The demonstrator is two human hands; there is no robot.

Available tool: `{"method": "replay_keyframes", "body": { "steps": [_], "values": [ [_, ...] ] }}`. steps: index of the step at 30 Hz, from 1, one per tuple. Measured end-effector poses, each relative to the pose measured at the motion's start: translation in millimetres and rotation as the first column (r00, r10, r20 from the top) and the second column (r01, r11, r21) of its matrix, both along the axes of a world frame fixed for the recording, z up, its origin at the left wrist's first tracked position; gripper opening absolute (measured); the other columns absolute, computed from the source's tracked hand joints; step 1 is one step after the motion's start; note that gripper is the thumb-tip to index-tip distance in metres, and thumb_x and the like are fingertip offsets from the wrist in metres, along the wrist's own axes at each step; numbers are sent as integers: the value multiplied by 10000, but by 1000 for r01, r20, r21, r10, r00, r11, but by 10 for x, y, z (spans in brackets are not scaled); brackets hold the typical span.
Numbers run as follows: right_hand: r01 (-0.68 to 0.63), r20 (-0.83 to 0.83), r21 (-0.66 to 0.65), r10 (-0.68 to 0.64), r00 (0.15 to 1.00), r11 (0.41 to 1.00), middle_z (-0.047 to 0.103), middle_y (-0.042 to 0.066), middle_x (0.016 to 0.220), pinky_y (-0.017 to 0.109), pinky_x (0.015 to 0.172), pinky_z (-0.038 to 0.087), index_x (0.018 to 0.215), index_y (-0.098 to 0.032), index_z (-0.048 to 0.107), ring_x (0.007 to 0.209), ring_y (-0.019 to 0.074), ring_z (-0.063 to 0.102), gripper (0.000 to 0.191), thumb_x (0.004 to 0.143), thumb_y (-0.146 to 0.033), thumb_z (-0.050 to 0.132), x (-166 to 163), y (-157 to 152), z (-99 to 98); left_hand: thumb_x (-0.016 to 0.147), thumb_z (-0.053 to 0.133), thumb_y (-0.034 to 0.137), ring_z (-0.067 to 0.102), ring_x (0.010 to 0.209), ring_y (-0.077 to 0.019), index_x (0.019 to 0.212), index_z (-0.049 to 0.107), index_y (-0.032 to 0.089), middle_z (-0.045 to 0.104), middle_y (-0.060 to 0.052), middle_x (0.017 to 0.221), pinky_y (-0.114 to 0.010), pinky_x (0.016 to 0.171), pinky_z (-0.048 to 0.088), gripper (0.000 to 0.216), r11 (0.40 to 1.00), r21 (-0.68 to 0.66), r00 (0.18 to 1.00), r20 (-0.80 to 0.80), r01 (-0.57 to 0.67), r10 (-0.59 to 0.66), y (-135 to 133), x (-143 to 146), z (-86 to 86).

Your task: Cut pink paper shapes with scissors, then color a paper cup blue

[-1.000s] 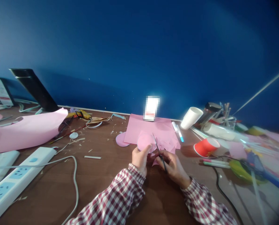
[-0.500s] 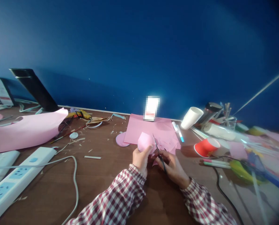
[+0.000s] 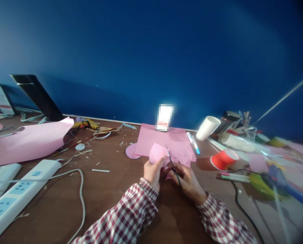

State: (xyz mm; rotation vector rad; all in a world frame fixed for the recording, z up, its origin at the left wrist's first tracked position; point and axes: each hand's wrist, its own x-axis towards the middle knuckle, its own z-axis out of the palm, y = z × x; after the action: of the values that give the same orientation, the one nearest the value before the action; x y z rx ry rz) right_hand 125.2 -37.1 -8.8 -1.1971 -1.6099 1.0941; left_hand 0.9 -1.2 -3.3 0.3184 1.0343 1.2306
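The small pink paper (image 3: 157, 153) is just below the middle of the frame, pinched in the left hand (image 3: 152, 173). The right hand (image 3: 190, 181) grips dark scissors (image 3: 175, 172) beside it. This looks like cutting; the next snip needs the paper held steady.

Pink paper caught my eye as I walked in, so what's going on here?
A person's right hand has dark scissors in its grip, and the left hand holds a small pink paper piece. The blades stand by the piece's right edge; whether they touch it is hard to tell. Pink sheets lie beyond on the brown table, with a pink disc to their left.
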Motion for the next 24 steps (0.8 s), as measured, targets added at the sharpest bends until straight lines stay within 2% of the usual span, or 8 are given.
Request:
{"method": "replay_keyframes", "body": {
  "steps": [4, 8, 14, 24],
  "values": [
    [24, 35, -16, -23, 999, 1000, 674, 51, 847, 238, 628, 494, 928, -173, 597, 736, 180, 636, 196, 840, -345, 561, -6, 2, 10, 505, 800, 242, 485, 390, -82, 727, 633, 57, 586, -19, 512, -206, 375, 406, 334, 1000, 8, 1000, 20, 7, -7, -8, -5, 21],
    [19, 43, 5, -19, 999, 1000, 662, 52, 830, 240, 641, 486, 914, -165, 598, 734, 176, 622, 192, 842, -339, 560, -3, 1, -1, 509, 796, 234, 496, 404, -87, 746, 632, 59, 593, -22, 530, -211, 384, 421, 337, 1000, 3, 999, 40, 7, -7, -13, -6, 35],
    [44, 85, -12, -43, 995, 999, 636, 34, 760, 212, 555, 448, 892, -158, 588, 634, 142, 574, 187, 846, -337, 556, 14, -1, -34, 517, 795, 227, 467, 386, -64, 770, 631, 49, 582, -13, 524, -190, 369, 402, 351, 1000, -15, 1000, 4, -5, 5, 3, -5, 21],
    [29, 24, -53, -28, 999, 998, 632, 25, 764, 209, 565, 444, 892, -169, 579, 661, 146, 581, 172, 837, -331, 573, 14, -8, -46, 504, 807, 253, 446, 377, -56, 775, 633, 56, 579, -10, 518, -184, 352, 382, 378, 1000, -15, 1000, 2, -17, 17, 15, -16, 1]
  ]
}}
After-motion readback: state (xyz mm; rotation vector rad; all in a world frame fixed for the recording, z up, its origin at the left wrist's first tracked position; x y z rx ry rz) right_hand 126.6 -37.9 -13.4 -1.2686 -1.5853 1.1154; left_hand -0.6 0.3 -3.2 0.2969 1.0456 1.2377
